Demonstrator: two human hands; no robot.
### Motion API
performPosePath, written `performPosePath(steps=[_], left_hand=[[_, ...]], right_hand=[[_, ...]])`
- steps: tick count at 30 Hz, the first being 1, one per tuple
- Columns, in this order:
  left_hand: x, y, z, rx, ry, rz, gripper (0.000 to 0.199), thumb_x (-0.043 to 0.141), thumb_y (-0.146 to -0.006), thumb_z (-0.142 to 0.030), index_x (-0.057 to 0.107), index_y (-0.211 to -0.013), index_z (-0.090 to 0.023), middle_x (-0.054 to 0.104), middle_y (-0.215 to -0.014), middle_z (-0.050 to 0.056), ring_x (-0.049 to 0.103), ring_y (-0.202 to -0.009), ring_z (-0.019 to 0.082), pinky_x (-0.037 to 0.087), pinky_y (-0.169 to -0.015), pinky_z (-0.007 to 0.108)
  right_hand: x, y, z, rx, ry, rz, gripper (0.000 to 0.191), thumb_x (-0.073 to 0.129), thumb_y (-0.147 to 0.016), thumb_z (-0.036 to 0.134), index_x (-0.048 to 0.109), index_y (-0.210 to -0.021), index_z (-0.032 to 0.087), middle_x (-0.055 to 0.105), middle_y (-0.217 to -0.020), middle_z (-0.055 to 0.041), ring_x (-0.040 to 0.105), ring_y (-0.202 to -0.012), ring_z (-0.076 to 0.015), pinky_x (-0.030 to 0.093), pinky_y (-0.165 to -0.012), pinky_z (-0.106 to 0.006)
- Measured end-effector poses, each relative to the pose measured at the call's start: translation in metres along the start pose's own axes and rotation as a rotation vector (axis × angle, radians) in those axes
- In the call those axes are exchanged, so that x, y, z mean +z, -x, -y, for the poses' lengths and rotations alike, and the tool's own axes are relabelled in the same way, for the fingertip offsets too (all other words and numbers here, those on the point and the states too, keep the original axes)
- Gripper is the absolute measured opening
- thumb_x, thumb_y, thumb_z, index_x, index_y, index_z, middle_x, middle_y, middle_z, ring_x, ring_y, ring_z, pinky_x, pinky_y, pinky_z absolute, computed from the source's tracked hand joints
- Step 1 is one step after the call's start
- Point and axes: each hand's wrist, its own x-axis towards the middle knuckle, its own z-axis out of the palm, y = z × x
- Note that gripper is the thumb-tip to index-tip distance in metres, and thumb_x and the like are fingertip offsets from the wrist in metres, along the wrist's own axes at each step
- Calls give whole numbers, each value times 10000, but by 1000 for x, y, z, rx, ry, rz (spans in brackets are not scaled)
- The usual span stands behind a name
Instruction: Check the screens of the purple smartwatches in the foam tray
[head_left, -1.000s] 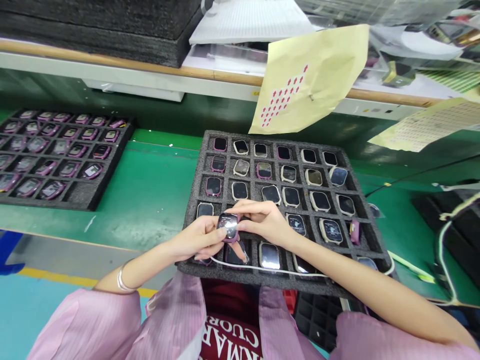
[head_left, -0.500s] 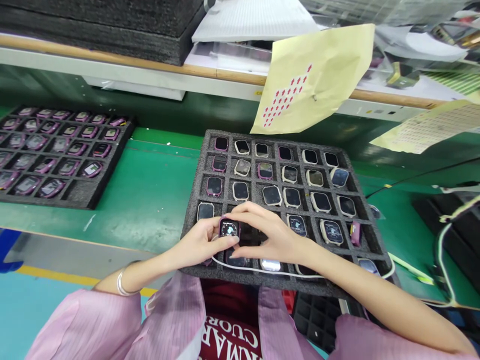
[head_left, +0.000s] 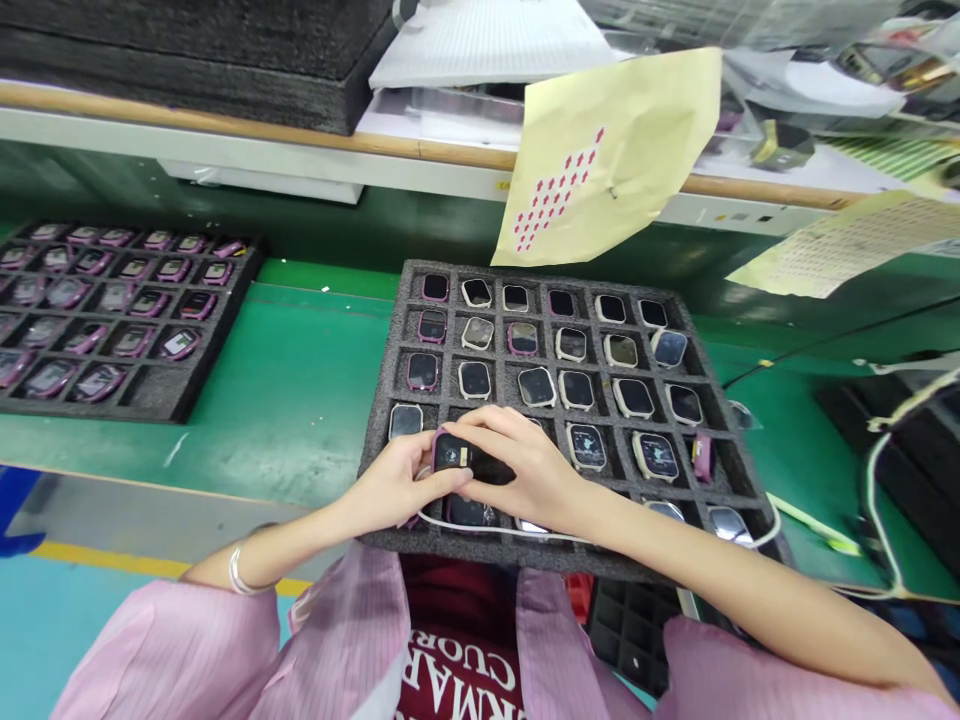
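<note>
Left tray (head_left: pixel 160 388): purple watches, at your 10 o'clock.
Left hand (head_left: pixel 397 480): gripping the watch (head_left: pixel 450 453), your thumb over its lower right corner.
Watch: above the main tray (head_left: pixel 480 545), at 2 o'clock from your left hand, the nearer one, and 10 o'clock from your right; nearly square, long axis unclear, screen text too small to read.
Shirt (head_left: pixel 465 610): at 6 o'clock, letters like "RMAR" and "CUOR".
Right hand (head_left: pixel 536 470): your fingers curve round the watch; can't tell if they pinch.
Yellow sheet (head_left: pixel 637 140): at 1 o'clock, red arrows.
</note>
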Motion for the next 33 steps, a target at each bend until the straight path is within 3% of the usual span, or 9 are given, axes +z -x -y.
performPosePath(steps=[6,11,14,18,24,29,33], left_hand=[[-2,1,-1,-5,23,28,346,629,-826,-420,525,-979,-128,507,-576,-70,346,-315,29,250,-287,164],[-10,3,-1,18,140,219,387,630,-818,-460,559,-967,-110,657,-670,31,302,-355,16,224,-326,152],[-15,3,1,40,150,284,369,648,-810,-445,577,-933,-105,654,-667,38,316,-391,24,245,-354,154],[-16,3,3,48,184,287,345,645,-819,-429,589,-940,-111,617,-614,7,323,-387,29,248,-360,160],[-8,3,1,62,128,151,325,625,-844,-387,584,-1022,-118,673,-748,36,363,-441,40,293,-416,172],[-4,2,2,74,97,55,310,633,-833,-348,582,-1035,-118,650,-850,42,558,-717,135,448,-626,227],[-4,1,6,71,36,23,322,639,-821,-361,594,-1030,-120,623,-907,44,558,-822,175,459,-720,271]], right_hand=[[-5,-3,-5,16,-191,-5,437,718,-811,275,591,-1217,172,626,-1034,-111,593,-952,-240,499,-831,-399],[-11,-8,-14,16,-632,59,317,700,-846,300,673,-1136,175,624,-966,-81,599,-888,-188,506,-809,-346],[-6,-9,-15,19,-714,-2,274,716,-829,316,716,-1064,175,617,-899,-63,595,-818,-166,506,-758,-315],[-2,-11,-17,-28,-672,-51,286,728,-817,303,714,-1076,183,620,-878,-60,597,-790,-163,505,-723,-300],[-16,-12,-21,-128,-484,97,382,668,-860,201,603,-1231,139,602,-1035,-118,587,-943,-206,494,-835,-367],[-16,-6,-12,-157,-193,92,603,745,-796,345,499,-1304,132,586,-1127,-152,541,-1044,-261,463,-909,-442],[-9,-3,-6,-133,-19,42,480,690,-845,367,524,-1229,131,609,-1094,-146,557,-988,-261,476,-863,-434]])
